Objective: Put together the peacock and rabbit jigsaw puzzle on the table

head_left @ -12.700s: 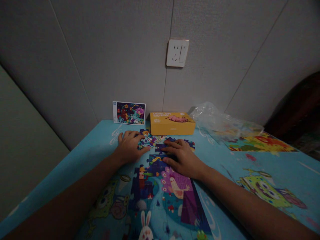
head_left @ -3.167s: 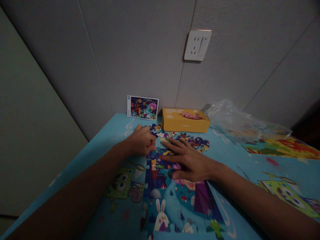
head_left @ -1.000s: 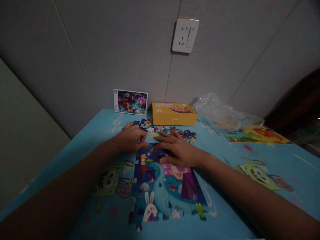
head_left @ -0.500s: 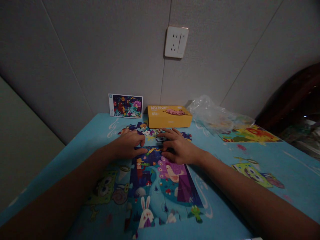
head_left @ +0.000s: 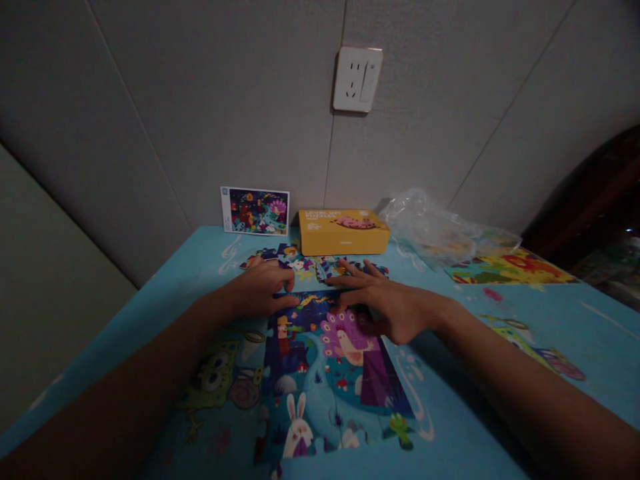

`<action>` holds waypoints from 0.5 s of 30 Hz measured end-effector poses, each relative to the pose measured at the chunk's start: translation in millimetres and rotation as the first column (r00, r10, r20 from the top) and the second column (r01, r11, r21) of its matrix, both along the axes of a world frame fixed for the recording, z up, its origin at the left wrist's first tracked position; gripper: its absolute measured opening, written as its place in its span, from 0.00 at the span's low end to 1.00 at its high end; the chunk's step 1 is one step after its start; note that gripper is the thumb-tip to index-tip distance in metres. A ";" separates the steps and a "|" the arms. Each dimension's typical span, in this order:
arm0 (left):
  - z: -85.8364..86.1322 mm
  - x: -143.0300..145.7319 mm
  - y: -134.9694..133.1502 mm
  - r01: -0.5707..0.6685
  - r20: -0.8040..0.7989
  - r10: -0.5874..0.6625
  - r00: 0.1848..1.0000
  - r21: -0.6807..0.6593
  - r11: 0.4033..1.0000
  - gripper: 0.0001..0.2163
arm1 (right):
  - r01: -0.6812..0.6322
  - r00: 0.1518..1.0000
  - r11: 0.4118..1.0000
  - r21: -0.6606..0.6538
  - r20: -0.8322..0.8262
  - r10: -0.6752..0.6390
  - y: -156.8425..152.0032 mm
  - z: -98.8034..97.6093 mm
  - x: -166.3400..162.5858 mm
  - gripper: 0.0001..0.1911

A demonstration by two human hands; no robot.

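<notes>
Right hand [head_left: 387, 305] newly uncurled, fingers spread over puzzle [head_left: 325, 373], left hand [head_left: 263, 291] curled closed, pressing its edge

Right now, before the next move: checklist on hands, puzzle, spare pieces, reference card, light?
1. Right hand empty: ok, fingers spread over the top edge of the assembled puzzle.
2. Left hand grip: cannot tell, fingers curled at the same edge.
3. Scattered pieces in sight: ok, just beyond both hands.
4. Reference card readable: ok, leaning on the wall, facing the camera.
5. Light: not ok, the scene is dim.
</notes>
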State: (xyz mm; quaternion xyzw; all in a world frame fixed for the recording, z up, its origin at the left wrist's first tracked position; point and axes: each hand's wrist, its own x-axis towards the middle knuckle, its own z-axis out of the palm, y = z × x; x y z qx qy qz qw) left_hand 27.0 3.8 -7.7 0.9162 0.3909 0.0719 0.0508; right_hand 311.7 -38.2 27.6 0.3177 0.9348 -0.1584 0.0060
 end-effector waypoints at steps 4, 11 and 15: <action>1.3 0.9 -0.9 0.003 -0.013 -0.003 1.000 0.002 1.000 0.12 | 0.010 1.000 0.998 -0.055 0.017 -0.009 -0.6 2.0 0.8 0.37; 1.9 1.2 -0.1 -0.019 -0.014 0.019 1.000 0.007 1.000 0.12 | 0.014 0.999 0.994 -0.107 0.032 -0.011 2.3 -1.6 2.8 0.42; 4.1 1.9 -1.0 -0.043 -0.015 0.043 0.999 -0.018 0.999 0.12 | 0.003 1.000 0.994 -0.107 -0.001 -0.003 4.1 -3.0 4.2 0.45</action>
